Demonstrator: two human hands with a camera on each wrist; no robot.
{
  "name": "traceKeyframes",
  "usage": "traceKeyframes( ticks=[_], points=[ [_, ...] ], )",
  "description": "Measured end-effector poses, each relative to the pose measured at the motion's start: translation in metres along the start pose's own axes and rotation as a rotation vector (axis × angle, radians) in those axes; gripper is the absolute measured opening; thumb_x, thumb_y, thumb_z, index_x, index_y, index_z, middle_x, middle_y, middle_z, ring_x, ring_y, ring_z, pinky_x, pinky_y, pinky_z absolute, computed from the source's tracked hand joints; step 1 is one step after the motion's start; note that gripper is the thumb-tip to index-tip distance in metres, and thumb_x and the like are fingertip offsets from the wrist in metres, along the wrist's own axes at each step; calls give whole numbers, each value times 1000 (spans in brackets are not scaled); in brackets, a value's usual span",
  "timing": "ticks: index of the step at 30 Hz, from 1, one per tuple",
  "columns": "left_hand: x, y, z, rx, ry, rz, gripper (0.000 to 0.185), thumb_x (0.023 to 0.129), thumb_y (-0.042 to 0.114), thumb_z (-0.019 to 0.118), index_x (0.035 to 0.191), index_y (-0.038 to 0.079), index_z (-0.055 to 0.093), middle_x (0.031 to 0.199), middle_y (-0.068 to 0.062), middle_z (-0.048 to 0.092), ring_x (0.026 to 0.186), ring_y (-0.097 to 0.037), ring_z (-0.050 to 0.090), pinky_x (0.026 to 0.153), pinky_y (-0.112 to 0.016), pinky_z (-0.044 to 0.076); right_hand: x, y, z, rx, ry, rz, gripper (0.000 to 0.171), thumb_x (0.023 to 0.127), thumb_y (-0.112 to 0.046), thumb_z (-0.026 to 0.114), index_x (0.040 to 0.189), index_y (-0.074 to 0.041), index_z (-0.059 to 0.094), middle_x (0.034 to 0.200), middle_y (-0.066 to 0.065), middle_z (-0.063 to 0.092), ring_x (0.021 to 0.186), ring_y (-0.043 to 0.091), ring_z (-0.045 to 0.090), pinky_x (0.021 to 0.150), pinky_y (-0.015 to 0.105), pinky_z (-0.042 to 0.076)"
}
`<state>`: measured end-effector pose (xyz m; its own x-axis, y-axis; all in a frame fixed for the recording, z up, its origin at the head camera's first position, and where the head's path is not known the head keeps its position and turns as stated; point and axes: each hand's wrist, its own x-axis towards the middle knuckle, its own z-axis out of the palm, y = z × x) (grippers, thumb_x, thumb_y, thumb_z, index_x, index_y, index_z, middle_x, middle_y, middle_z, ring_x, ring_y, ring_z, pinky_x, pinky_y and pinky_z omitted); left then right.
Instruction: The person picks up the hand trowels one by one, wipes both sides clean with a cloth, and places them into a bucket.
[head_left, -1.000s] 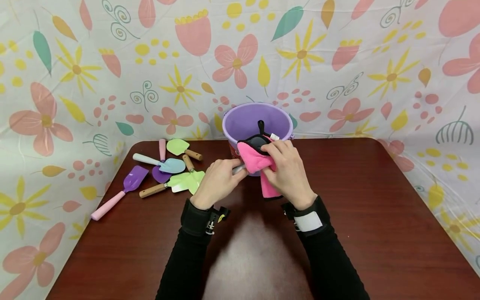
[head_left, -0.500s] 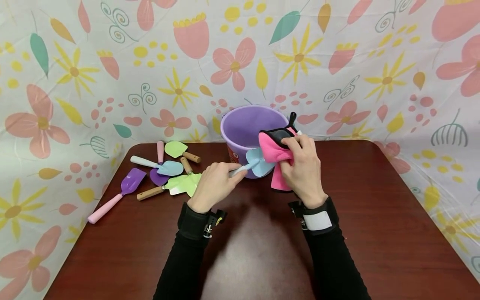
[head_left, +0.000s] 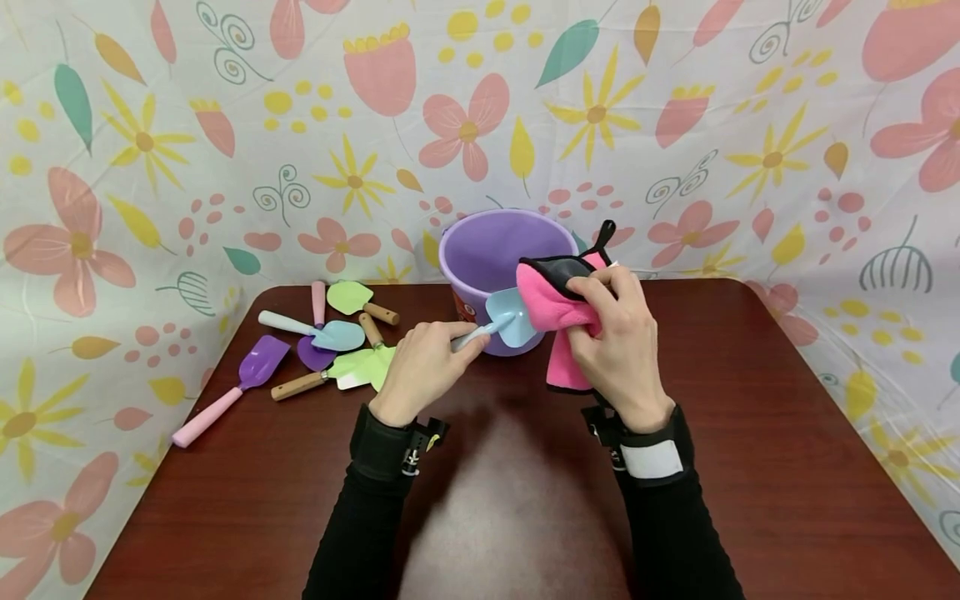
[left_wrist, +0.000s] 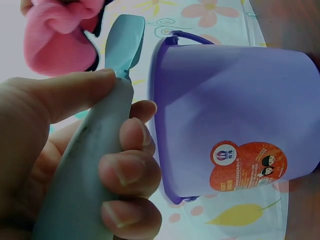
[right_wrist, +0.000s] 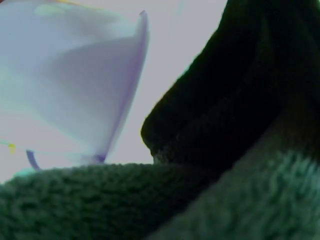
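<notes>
Light blue covers the small trowel (head_left: 513, 321) that the person's left hand (head_left: 422, 367) carries above the counter (head_left: 750, 458), blade in front of the bucket (head_left: 483, 304); that hand's grip is curled round the handle. Close in, the left wrist view adds what the head view hides: fingers wrapped under the handle and a dark smudge (left_wrist: 87, 129) on it. The right hand (head_left: 618, 346) has its grip pinching a pink cloth (head_left: 558, 296) with black edging, near the blade; whether the two touch is unclear. The right wrist view turns that fuzzy cloth greenish and dark, the bucket pale and blurred.

On the bucket's side is a red label (left_wrist: 250, 167) with a round white emblem, two cartoon faces and print too small to read; from the head only a sliver shows.

Dark red-brown and glossy, the counter catches a pale glare near the front. More garden tools (head_left: 363, 367) lie at its left, before a creased, flower-printed sheet (head_left: 675, 50).
</notes>
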<state>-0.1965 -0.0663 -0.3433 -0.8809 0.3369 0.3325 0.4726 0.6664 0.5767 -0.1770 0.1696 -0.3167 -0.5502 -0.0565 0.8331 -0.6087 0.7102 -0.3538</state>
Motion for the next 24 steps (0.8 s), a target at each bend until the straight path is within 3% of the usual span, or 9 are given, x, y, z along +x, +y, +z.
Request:
traceKeyframes(
  ticks=[5,8,11,14,19,24],
  points=[
    [1,2,2,8,11,19,19,97,36,61,102,24,75,55,9,40,51,-10,40,47,-30,31,0,-12,2,55,-74,-94,23,78,0,60,100,-2,68,100,15,54,100,31,52,80,41,46],
    [1,4,3,27,23,31,18,97,29,60,87,19,71,55,7,43,51,-11,45,49,-31,35,-2,-19,10,90,-139,-130,27,75,2,60,101,-2,66,101,14,54,101,30,53,83,40,45],
    [1,5,3,55,33,4,25,93,20,61,69,15,56,55,5,41,51,-15,45,48,-32,35,-5,-25,19,99,-212,-148,29,74,4,59,102,-2,65,103,12,54,102,27,55,82,39,48],
    [0,6,2,50,41,-30,29,88,16,63,63,14,48,56,3,42,52,-17,46,47,-33,36,-9,-30,25,86,-275,-150,29,76,2,60,104,-4,65,107,9,56,104,25,55,78,41,51],
    [-3,6,1,34,54,-22,28,89,18,66,65,13,51,55,1,46,51,-18,50,47,-33,39,-13,-32,31,55,-348,-134,33,78,-2,62,111,-7,65,114,5,59,101,23,54,76,42,52],
    [-1,7,2,52,58,-7,30,90,14,60,63,13,47,54,3,38,49,-16,42,46,-31,33,-12,-26,35,37,-321,-79,32,80,-3,67,113,-6,66,111,7,61,96,26,53,79,40,49]
  ],
)
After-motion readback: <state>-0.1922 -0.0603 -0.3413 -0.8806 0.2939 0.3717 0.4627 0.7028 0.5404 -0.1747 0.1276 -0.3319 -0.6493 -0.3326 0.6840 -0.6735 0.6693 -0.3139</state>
